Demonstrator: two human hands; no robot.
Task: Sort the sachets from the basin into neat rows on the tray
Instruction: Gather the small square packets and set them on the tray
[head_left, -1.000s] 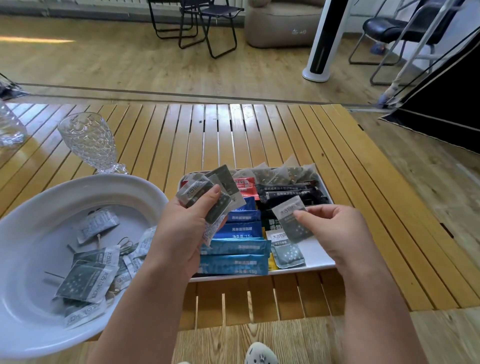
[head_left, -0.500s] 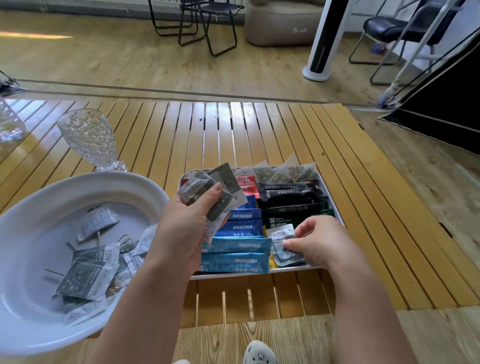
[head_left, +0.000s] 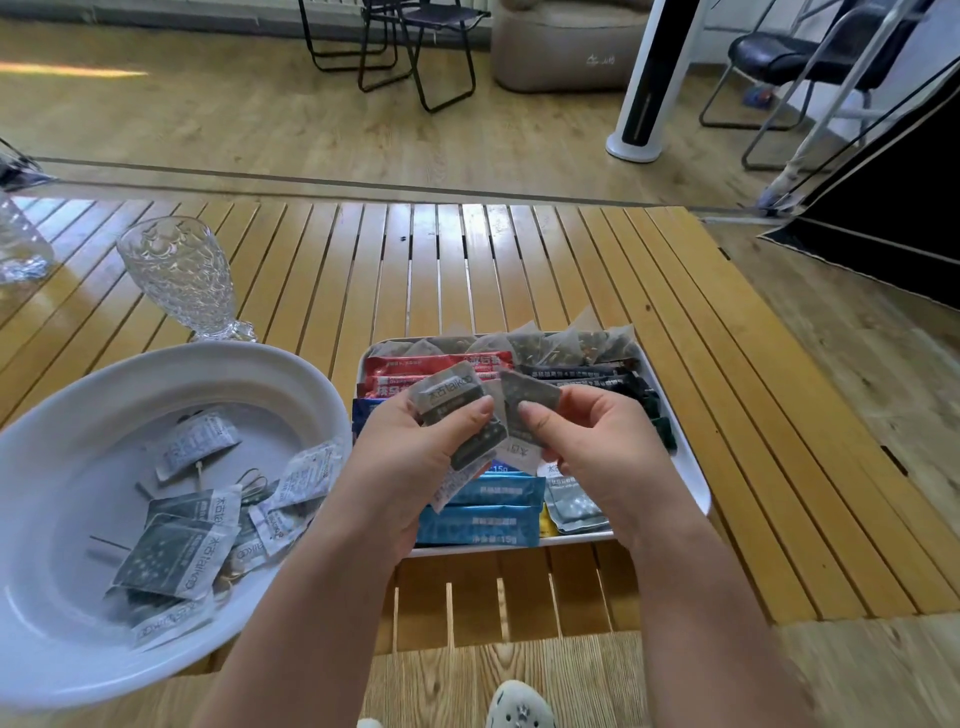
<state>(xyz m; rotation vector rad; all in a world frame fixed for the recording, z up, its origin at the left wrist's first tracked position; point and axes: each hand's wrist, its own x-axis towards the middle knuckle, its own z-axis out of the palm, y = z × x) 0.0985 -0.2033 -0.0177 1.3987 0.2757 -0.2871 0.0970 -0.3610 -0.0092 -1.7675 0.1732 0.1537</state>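
Observation:
A white tray (head_left: 685, 457) on the slatted table holds rows of red, blue, black and green stick sachets, with tea bags at its far edge and small grey sachets (head_left: 574, 506) at its near right. Above the tray my left hand (head_left: 410, 467) grips a fan of grey sachets (head_left: 452, 402). My right hand (head_left: 602, 457) pinches one grey sachet (head_left: 530, 415) at the right side of that fan. The white basin (head_left: 62, 452) at the left holds several loose grey and white sachets (head_left: 182, 551).
A cut-glass goblet (head_left: 179, 278) stands behind the basin, and another glass (head_left: 18, 244) sits at the far left edge. The wooden slat table (head_left: 467, 260) ends just right of the tray. Chairs and a tower fan (head_left: 657, 78) stand on the floor beyond.
My right hand set a grey sachet down at the tray's near right, then rose back to the fan in my left hand and took hold of another sachet there.

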